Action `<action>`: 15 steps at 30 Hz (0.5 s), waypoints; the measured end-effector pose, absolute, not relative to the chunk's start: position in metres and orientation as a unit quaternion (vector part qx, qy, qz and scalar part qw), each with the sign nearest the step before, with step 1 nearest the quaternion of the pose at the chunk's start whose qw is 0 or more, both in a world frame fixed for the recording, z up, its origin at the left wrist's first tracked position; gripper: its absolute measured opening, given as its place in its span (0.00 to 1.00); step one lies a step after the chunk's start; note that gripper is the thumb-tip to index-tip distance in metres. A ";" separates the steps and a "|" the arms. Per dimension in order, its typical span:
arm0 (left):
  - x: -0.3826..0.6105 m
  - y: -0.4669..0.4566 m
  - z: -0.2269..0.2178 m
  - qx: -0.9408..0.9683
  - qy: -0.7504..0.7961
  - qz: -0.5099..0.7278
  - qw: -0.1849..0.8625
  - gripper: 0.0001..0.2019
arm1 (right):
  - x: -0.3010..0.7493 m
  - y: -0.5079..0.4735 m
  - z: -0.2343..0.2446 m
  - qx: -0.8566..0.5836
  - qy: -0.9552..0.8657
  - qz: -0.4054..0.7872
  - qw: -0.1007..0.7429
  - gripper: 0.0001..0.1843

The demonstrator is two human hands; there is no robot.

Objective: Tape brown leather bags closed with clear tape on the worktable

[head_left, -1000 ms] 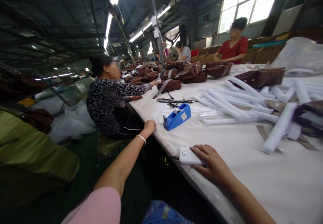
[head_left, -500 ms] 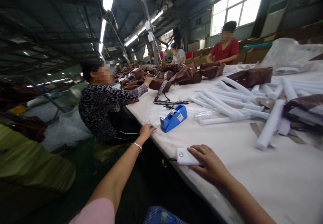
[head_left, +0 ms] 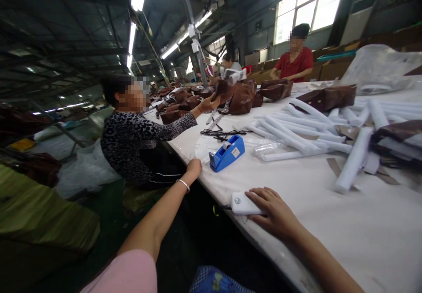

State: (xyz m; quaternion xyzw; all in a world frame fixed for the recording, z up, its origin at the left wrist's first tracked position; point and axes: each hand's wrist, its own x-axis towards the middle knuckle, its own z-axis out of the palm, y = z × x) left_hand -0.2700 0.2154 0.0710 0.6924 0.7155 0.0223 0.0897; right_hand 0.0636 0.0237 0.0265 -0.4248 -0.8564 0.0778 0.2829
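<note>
My left hand (head_left: 194, 167) is at the table's near left edge, its fingers curled closed. What they hold, if anything, is hidden; clear plastic film lies just beyond. Right of this hand stands a blue tape dispenser (head_left: 227, 153) with a roll in it. My right hand (head_left: 273, 209) lies over a small white box-shaped device (head_left: 244, 203), thumb along its near side and fingers across its far end. The device has a round grey spot on top, and a dark cable leaves its left end.
White padded tubes (head_left: 296, 130) lie piled on the white table (head_left: 280, 174). Brown bags (head_left: 242, 97) crowd its far side, with black cords (head_left: 222, 133) nearer. A co-worker in a leopard-print top (head_left: 132, 139) sits at left; another in a red shirt (head_left: 298, 66) stands across.
My left hand's fingers have curled in, and it has shifted slightly. The co-worker at left has lifted a brown bag off the table. My right hand stays on the white device.
</note>
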 end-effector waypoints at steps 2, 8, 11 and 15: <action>-0.265 0.215 0.069 0.691 0.718 0.020 0.080 0.17 | 0.063 0.023 0.028 -0.424 -0.856 0.080 0.285 0.33; -0.265 0.213 0.068 0.683 0.726 0.030 0.074 0.17 | 0.062 0.022 0.033 -0.418 -0.855 0.079 0.298 0.32; -0.273 0.209 0.065 0.672 0.735 0.046 0.077 0.16 | 0.061 0.021 0.035 -0.417 -0.854 0.083 0.300 0.32; -0.288 0.202 0.056 0.657 0.744 0.076 0.095 0.16 | 0.061 0.021 0.036 -0.420 -0.853 0.091 0.295 0.32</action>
